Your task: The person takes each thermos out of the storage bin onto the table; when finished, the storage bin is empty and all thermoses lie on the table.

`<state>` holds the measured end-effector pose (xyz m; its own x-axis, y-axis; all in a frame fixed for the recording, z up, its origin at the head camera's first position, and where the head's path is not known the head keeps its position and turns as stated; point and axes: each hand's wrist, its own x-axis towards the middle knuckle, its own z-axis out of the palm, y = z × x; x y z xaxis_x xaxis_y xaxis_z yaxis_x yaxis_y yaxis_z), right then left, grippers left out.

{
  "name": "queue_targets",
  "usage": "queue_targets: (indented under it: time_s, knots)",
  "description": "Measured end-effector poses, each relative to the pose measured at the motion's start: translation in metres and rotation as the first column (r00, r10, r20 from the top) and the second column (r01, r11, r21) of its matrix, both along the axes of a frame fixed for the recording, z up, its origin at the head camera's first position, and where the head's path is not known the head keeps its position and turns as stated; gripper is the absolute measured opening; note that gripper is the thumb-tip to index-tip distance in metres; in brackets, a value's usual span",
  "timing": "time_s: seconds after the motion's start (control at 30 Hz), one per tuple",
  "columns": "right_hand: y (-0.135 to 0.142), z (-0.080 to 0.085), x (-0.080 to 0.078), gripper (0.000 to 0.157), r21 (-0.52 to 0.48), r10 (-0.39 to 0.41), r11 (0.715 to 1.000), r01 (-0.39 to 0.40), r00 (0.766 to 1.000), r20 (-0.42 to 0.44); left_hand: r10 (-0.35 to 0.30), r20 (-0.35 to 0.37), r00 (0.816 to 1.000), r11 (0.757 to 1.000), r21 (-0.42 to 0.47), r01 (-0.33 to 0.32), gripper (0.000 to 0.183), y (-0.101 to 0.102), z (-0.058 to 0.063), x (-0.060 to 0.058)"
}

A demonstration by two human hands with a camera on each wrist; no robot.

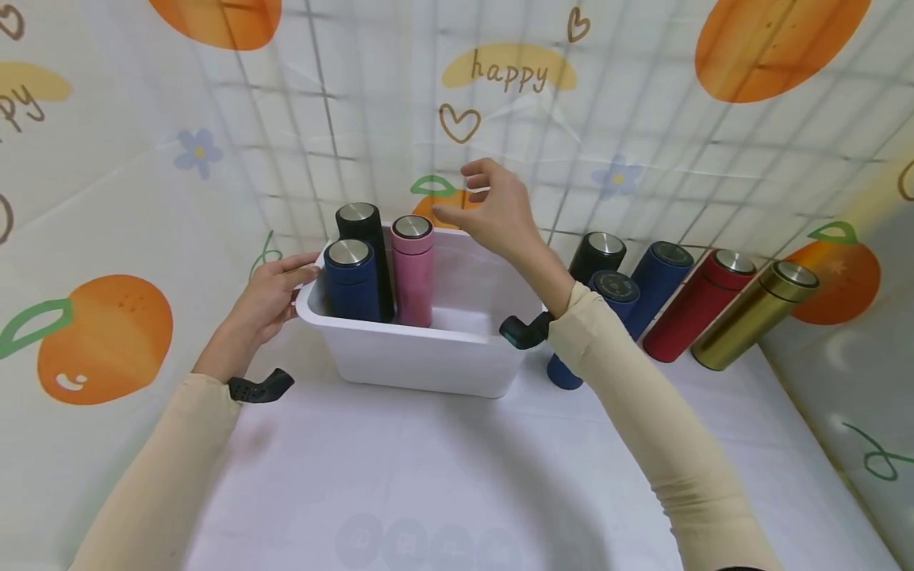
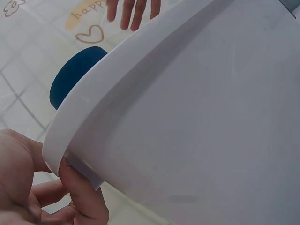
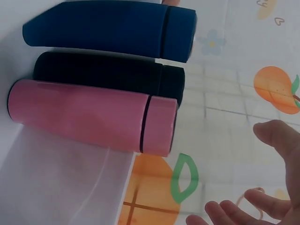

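Observation:
A white plastic bin [image 1: 428, 361] stands on the table with 3 upright bottles in its left part: a blue vacuum flask [image 1: 352, 289], a black one [image 3: 108, 72] behind it and a pink one [image 1: 414, 277]. At the bin's left end my left hand [image 1: 267, 297] grips the rim, thumb and fingers on either side of it in the left wrist view. My right hand [image 1: 500, 210] hangs in the air above the bin's back edge, beyond the pink flask's cap. Its thumb and fingers are spread apart, and nothing lies between them.
To the right of the bin stand several more flasks: a black one [image 1: 598, 252], two blue ones, a red one [image 1: 696, 309] and a gold one [image 1: 753, 317]. The right forearm partly covers the nearer blue flask [image 1: 616, 293]. A printed sheet over a wire grid rises behind.

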<state>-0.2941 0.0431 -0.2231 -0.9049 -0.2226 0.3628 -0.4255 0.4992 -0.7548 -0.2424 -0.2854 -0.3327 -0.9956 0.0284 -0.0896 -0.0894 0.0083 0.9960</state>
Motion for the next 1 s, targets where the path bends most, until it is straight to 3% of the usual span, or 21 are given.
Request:
queue_targets:
  time_s: [0.63, 1.0]
  knots:
    - [-0.04, -0.026, -0.021, 0.071, 0.148, -0.008, 0.989, -0.002, 0.998, 0.068, 0.01, 0.004, 1.0, 1.0, 0.012, -0.01, 0.054, 0.0, -0.001, 0.001]
    - [-0.046, -0.038, -0.031, 0.076, 0.148, 0.005, 0.989, -0.022, 0.994, 0.114, 0.015, -0.001, 1.0, 1.0, 0.023, -0.015, 0.054, 0.0, -0.002, 0.0]
